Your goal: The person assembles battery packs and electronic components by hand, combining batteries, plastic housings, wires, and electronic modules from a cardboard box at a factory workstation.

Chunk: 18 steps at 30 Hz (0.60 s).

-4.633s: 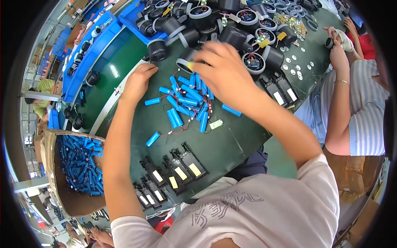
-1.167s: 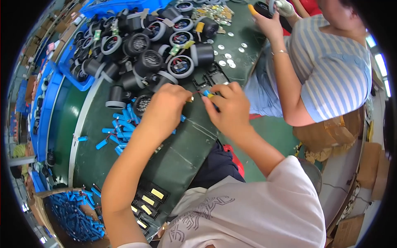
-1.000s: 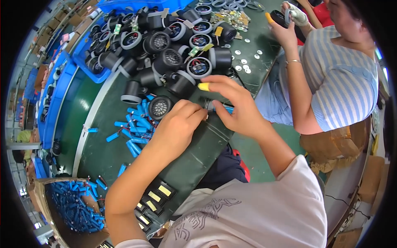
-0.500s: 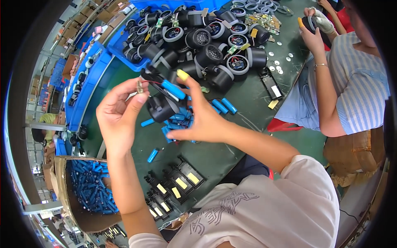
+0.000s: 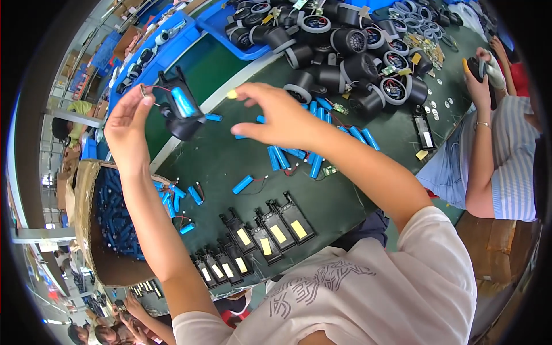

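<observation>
My left hand point(image 5: 131, 123) is closed, finger and thumb pinching a small circuit board point(image 5: 143, 92) with thin red wires. Beside it a black plastic housing point(image 5: 183, 127) with a round lower part hangs over the bench, a blue cylindrical battery point(image 5: 183, 102) lying against its open frame. What bears the housing's weight is partly hidden. To the right, my right hand point(image 5: 279, 118) is open and holds nothing, its fingers apart and a yellow cot on one fingertip. Loose blue batteries point(image 5: 279, 157) lie on the bench below it.
Black round housings with grey rings point(image 5: 359, 69) are heaped at the back. Black frames with yellow pads point(image 5: 279, 233) line the near edge. At left stand a cardboard box point(image 5: 118, 269) of batteries and blue trays point(image 5: 167, 40). A co-worker point(image 5: 500, 149) sits at right.
My left hand has carried the circuit board, housing and battery leftward, away from the heap. My right hand has come away from the housing. The whole view has shifted too.
</observation>
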Available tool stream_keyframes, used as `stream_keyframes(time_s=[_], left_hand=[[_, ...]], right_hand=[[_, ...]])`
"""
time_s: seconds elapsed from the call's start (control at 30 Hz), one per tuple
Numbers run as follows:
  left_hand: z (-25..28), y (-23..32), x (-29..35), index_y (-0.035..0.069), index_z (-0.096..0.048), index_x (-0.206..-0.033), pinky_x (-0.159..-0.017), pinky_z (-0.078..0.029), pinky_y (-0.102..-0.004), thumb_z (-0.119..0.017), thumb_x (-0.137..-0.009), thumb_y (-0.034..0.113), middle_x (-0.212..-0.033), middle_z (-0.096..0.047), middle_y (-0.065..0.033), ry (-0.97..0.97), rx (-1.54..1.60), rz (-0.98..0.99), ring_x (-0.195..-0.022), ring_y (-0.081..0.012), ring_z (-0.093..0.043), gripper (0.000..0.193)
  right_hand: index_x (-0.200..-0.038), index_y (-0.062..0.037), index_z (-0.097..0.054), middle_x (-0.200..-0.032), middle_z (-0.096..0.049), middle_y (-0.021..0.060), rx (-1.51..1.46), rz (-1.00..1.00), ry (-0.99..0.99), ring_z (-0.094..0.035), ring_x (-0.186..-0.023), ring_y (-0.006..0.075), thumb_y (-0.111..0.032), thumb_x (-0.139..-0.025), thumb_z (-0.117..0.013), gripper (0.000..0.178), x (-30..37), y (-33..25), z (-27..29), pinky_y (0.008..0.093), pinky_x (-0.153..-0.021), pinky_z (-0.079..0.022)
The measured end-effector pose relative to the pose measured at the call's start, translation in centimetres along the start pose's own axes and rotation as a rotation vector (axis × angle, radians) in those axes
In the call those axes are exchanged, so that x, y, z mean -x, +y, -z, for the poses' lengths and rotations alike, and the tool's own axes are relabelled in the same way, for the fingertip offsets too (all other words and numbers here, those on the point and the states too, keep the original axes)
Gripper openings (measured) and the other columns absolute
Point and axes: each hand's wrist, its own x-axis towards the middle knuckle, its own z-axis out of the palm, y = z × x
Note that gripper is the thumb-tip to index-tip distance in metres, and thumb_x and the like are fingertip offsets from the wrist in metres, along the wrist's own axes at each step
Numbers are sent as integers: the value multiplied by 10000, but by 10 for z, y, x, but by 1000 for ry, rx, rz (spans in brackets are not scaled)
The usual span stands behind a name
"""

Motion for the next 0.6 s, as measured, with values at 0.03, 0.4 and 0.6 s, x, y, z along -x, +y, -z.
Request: stream_keyframes(time_s=[0.03,0.4,0.6], left_hand=[[16,-14,-10,-57,-609,-1109,-891,-485,-270,-660,-827,-24,-1042,-661,-130,50,-71,0,-974,-163,-628,288],[86,-165,-61,-15,-591,-1154,-892,-467,-412,-767,-690,217,-1094,-618,-250,175,-1039,-119,-1006,-372,-608,548],[-11,-87,-39,-5,-621,-1113,-923,-457,-391,-643,-821,58,-1137,-610,-186,-55,-899,-406,-1049,-327,-591,299]], right_hand=[[-1200,-15,-516,-1165,-566,186,99,7,-33,-575,-1061,315,-255,-773,-726,533,4,-1,6,402,-848,-478],[-670,-90,-678,-796,-657,157,649,-49,-47,-639,-819,319,-177,-676,-639,96,-105,16,-124,427,-708,-518],[-693,-72,-694,-778,-675,148,454,-96,-50,-661,-773,315,-79,-677,-592,104,-104,55,-163,411,-696,-537]])
